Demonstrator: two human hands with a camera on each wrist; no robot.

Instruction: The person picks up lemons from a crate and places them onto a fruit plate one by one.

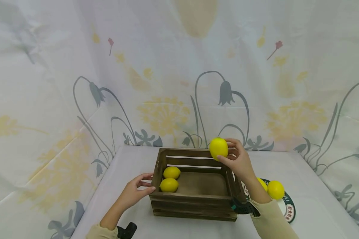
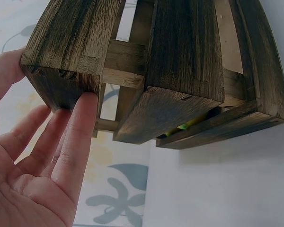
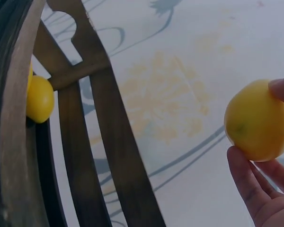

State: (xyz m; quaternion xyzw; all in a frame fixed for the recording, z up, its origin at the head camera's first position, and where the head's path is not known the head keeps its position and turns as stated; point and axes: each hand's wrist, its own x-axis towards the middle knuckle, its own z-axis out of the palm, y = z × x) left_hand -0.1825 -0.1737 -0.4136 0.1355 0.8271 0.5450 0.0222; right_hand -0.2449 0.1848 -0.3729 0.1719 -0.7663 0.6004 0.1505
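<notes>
A dark wooden slatted crate (image 1: 194, 205) stands on the table, two lemons (image 1: 169, 185) lying side by side at its left end. My left hand (image 1: 139, 190) holds the crate's front left corner, its thumb and fingers on different faces of the wood (image 2: 61, 87). Above the crate's back right part, my right hand (image 1: 237, 159) pinches another lemon (image 1: 218, 149) between thumb and fingertips. That lemon (image 3: 258, 120) is raised off to one side of the crate slats (image 3: 113, 127) in the right wrist view.
Right of the crate, partly behind my right forearm, a white plate with a dark green patterned rim (image 1: 291, 212) carries more lemons (image 1: 276, 190). A white cloth (image 1: 131, 156) covers the table. Flower-printed curtains (image 1: 173, 83) hang behind and at both sides.
</notes>
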